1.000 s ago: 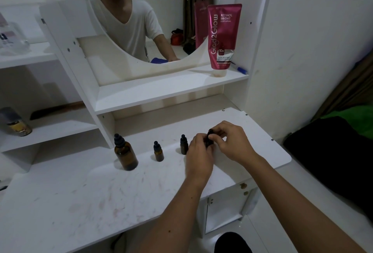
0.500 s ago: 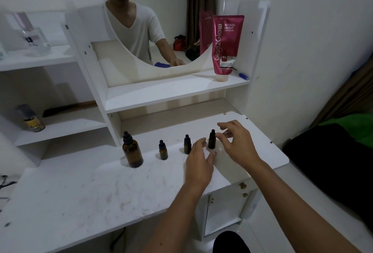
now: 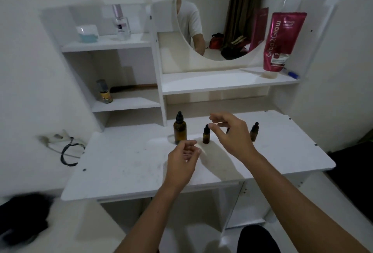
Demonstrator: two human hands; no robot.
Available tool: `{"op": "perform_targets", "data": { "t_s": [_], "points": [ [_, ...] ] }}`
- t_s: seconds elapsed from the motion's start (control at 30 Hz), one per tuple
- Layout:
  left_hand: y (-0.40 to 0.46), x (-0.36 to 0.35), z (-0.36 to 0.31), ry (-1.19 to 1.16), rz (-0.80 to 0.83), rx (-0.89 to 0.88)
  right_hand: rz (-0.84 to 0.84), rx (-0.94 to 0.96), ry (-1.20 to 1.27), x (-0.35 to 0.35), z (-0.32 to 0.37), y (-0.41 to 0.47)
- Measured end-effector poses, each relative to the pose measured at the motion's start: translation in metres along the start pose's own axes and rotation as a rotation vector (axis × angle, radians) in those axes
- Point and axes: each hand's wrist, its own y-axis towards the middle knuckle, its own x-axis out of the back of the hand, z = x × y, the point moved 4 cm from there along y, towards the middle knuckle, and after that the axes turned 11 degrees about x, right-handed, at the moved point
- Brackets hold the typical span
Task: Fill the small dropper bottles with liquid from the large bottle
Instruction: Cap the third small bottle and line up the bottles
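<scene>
A bedroom corner at home, fitted as a dressing table: white laminate vanity desk point(image 3: 282, 163) with open side shelves, round wall mirror point(image 3: 222, 20) above, tall pink cosmetic tube point(image 3: 282, 40) upright on the ledge, clear glass perfume bottle point(image 3: 121, 24) and pale blue cream jar point(image 3: 87, 33) on the top shelf, brown curtain reflected in the glass.

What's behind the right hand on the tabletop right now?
The right hand hovers with fingers loose, covering nearly all of a small dropper bottle; only a dark sliver shows. Whether it is capped cannot be seen. Another small bottle stands clear to its right.
</scene>
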Motion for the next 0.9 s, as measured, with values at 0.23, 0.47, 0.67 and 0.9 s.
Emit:
{"op": "perform_targets", "data": {
  "t_s": [0.23,0.47,0.67,0.9],
  "points": [
    [0.029,0.042,0.015,-0.008,-0.242,0.055,0.119,0.005,0.106,-0.053,0.028,0.028],
    [0.056,0.027,0.023,0.024,-0.098,0.045,0.182,-0.022,0.069,-0.076,0.026,0.042],
    [0.059,0.028,0.025,0.060,-0.108,0.021,0.099,-0.081,0.066,-0.079,0.021,0.046],
    [0.062,0.025,0.028,0.095,-0.122,0.040,0.153,-0.053,0.043,-0.078,0.022,0.048]
  ]
}}
